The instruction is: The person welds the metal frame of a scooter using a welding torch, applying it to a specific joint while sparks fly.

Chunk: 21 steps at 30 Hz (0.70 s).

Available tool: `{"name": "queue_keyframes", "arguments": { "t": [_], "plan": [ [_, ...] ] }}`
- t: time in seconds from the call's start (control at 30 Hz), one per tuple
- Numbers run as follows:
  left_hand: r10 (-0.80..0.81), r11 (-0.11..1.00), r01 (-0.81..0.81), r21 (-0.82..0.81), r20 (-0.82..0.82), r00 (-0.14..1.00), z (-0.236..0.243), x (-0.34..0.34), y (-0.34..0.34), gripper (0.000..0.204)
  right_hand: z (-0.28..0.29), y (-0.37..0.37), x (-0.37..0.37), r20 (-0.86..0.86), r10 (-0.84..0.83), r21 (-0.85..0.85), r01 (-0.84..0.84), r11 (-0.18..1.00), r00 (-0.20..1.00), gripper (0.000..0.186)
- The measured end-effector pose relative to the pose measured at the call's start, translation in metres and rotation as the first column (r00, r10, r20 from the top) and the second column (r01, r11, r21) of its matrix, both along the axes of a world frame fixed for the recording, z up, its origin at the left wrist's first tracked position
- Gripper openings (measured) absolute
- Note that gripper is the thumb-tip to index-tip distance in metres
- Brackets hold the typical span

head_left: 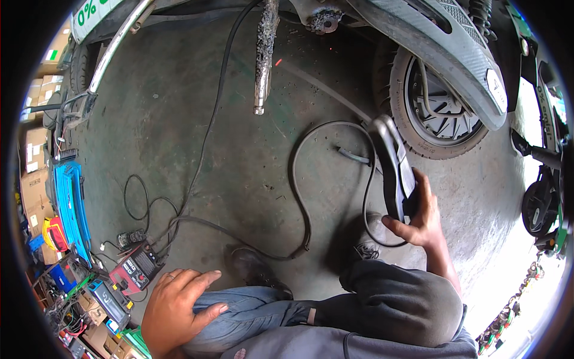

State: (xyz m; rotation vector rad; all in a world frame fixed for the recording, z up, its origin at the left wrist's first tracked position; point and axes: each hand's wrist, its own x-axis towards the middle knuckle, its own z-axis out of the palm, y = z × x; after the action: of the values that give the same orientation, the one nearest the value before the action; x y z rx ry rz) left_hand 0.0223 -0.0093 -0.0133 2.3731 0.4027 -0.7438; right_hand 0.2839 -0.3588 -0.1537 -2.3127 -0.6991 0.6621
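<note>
My right hand [421,218] grips a long black object [394,167] with a pale upper end, held edge-on in front of the wheel; it may be a hand-held shield, though I cannot tell. My left hand [182,308] is over my left knee, fingers apart and empty. Above the middle hangs a metal rod [263,66] with rough weld blobs along it, near a bracket [323,21] on the vehicle. Black cables [305,215] loop on the floor from a red and black machine [133,269]. A short grey-blue piece [353,157] lies behind the shield-like object.
The vehicle's wheel [441,113] and grey swingarm cover [448,48] are at upper right. A chrome bar [113,51] is at upper left. Cardboard boxes [36,185], blue panels [73,209] and tools crowd the left edge. Other vehicle parts [541,209] and a chain [508,317] line the right.
</note>
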Motion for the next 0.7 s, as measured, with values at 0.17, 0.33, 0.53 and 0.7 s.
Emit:
{"name": "queue_keyframes", "arguments": {
  "t": [0.17, 0.33, 0.53, 0.7],
  "plan": [
    [-0.01, 1.0, 0.01, -0.023, 0.006, 1.0, 0.001, 0.0, 0.0, 0.055, 0.0, 0.004, 0.001, 0.0, -0.02, 0.205, 0.02, 0.978, 1.0, 0.108],
    [0.004, 1.0, -0.004, -0.009, -0.001, 1.0, 0.004, -0.004, 0.0, 0.056, 0.005, 0.012, -0.001, -0.067, -0.057, 0.31, 0.075, 0.948, 0.996, 0.109],
    [-0.025, 0.999, 0.025, 0.021, 0.027, 0.999, 0.003, -0.009, 0.001, 0.056, 0.003, 0.011, -0.005, -0.042, -0.035, 0.306, 0.046, 0.951, 0.999, 0.108],
    [-0.009, 1.0, 0.008, 0.024, 0.025, 1.0, 0.002, -0.01, -0.001, 0.055, 0.004, 0.012, -0.006, -0.007, -0.029, 0.275, 0.03, 0.961, 1.0, 0.107]
  ]
}}
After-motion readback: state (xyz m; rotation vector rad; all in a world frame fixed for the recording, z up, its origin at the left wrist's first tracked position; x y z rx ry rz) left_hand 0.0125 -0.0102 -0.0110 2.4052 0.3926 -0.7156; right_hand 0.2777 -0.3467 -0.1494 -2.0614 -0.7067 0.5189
